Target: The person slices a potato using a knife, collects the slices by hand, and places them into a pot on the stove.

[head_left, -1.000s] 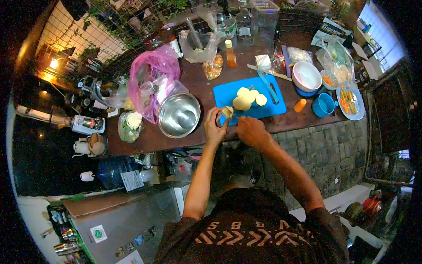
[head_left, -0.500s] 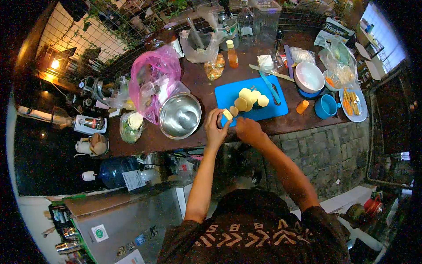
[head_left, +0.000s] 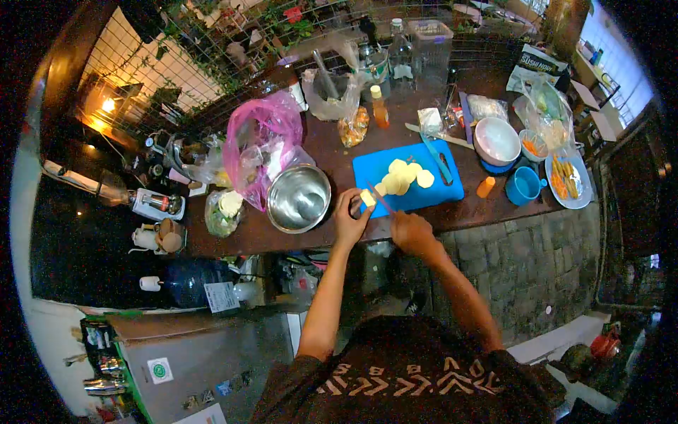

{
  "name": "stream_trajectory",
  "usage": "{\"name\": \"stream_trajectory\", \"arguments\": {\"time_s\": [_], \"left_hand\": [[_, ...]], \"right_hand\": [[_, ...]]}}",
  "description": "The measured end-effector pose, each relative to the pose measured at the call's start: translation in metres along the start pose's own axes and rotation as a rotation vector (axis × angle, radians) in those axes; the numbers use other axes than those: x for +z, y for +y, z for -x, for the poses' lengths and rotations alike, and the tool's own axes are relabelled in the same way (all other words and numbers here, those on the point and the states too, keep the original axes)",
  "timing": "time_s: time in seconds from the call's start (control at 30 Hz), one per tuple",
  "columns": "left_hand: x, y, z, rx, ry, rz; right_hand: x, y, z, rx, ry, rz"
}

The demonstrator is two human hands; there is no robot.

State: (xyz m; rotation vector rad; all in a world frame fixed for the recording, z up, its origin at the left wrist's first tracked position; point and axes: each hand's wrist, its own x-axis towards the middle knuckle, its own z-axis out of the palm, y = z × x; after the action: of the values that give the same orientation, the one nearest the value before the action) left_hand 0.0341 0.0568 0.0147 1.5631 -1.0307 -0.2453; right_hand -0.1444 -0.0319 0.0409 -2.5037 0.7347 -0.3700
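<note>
My left hand [head_left: 351, 218] holds a pale yellow piece [head_left: 368, 198] at the lower left corner of the blue cutting board [head_left: 448, 189]. My right hand [head_left: 414, 235] is closed round a knife [head_left: 383, 203], whose blade points up and left, just beside that piece. Several round pale slices [head_left: 402, 178] lie overlapping on the board, right of the blade tip. A teal knife [head_left: 438, 160] rests near the board's handle hole. Left of my left hand stands a steel bowl [head_left: 299, 198].
A pink plastic bag [head_left: 261, 138] is behind the bowl. An orange bottle [head_left: 379, 107] stands behind the board. To the right are a white bowl [head_left: 497, 141], a blue mug [head_left: 523, 186], an orange cap [head_left: 485, 186] and a plate of vegetable sticks [head_left: 580, 180].
The view has shifted, so the table things appear slightly lower. The knife blade, barely visible before, now shows beside the held piece. The slices sit closer to my left hand.
</note>
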Motion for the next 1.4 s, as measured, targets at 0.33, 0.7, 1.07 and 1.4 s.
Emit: {"name": "stream_trajectory", "arguments": {"time_s": [0.33, 0.7, 1.07, 1.4], "left_hand": [[0.001, 0.022, -0.006, -0.014, -0.023, -0.239], [0.002, 0.014, 0.006, 0.056, 0.021, -0.399], [-0.002, 0.009, -0.002, -0.069, 0.115, -0.314], [0.001, 0.005, 0.001, 0.006, 0.172, -0.313]], "right_hand": [[-0.032, -0.005, -0.013, 0.075, 0.115, -0.258], [0.001, 0.017, -0.006, 0.184, 0.006, -0.403], [0.007, 0.011, -0.014, 0.190, -0.020, -0.499], [0.009, 0.018, -0.015, 0.205, -0.060, -0.506]]}}
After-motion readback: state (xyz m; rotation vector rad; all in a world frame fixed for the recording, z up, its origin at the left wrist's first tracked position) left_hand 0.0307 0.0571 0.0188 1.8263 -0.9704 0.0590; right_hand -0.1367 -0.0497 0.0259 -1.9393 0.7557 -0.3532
